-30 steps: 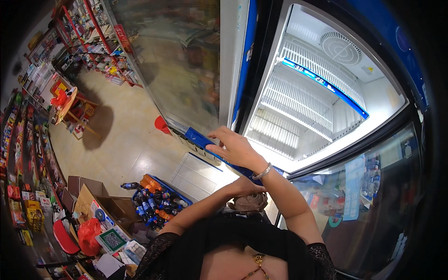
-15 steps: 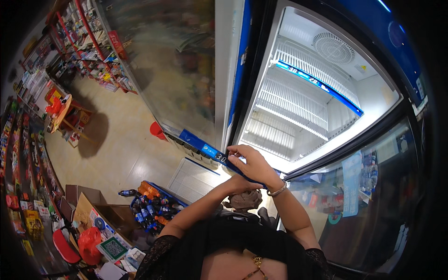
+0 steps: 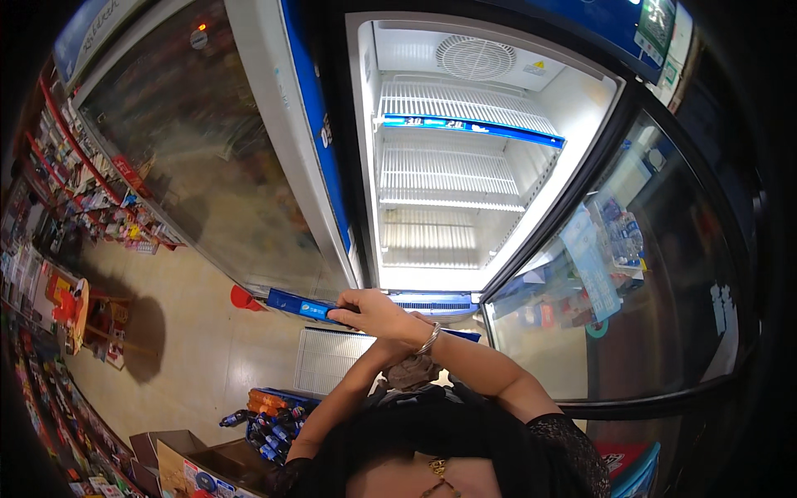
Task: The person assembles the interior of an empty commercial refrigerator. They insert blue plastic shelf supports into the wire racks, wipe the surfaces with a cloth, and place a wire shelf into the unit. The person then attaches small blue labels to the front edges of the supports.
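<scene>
A long blue price-label strip (image 3: 299,305) lies across in front of me, low before the open glass-door fridge (image 3: 363,166). My right hand (image 3: 378,319), with a silver bracelet at its wrist, pinches the strip toward its left part. Crossing beneath that wrist, my left hand (image 3: 390,351) holds the strip nearer its right part; most of its fingers are hidden. The strip's right end shows past my right forearm. Inside the lit fridge are white wire shelves (image 3: 448,170), and a similar blue strip (image 3: 473,126) runs along the front of the upper one.
The fridge's glass door (image 3: 664,274) stands open on the right. At left is another glass-fronted cooler (image 3: 257,124). A white wire rack (image 3: 324,361) lies on the floor, near bottles (image 3: 274,427) and a cardboard box (image 3: 178,465). A red bucket (image 3: 242,297) stands farther left.
The view has turned, so the fridge sits further left. My right hand has shifted left along the strip, and the strip's right end now shows past my forearm.
</scene>
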A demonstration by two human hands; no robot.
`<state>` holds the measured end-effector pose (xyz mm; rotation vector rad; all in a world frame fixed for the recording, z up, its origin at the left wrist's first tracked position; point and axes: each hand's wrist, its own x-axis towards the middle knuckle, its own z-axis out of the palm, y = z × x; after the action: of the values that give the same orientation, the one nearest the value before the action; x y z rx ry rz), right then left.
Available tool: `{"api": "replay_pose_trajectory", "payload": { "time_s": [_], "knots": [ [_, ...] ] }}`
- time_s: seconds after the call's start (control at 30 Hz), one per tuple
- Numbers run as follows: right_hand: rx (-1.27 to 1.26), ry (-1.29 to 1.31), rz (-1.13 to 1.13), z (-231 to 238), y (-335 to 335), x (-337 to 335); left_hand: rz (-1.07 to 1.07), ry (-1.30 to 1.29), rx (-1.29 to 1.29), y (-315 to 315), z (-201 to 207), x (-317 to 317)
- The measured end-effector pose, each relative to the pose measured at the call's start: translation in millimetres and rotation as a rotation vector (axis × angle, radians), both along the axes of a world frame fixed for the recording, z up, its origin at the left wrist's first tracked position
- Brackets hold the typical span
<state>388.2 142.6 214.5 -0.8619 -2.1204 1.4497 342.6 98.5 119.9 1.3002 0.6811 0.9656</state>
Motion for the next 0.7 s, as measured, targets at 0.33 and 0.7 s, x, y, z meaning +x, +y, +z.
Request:
{"api": "replay_pose_trajectory", "payload": {
  "time_s": [0.33, 0.7],
  "knots": [
    [0.191, -0.087, -0.063, 5, -18, 4, -0.038, 0.073, 0.074, -9, -7, -10],
    [0.697, -0.162, -0.091, -21, -9, 61, 0.147, 0.205, 0.176, 21, -45, -13]
  ]
}}
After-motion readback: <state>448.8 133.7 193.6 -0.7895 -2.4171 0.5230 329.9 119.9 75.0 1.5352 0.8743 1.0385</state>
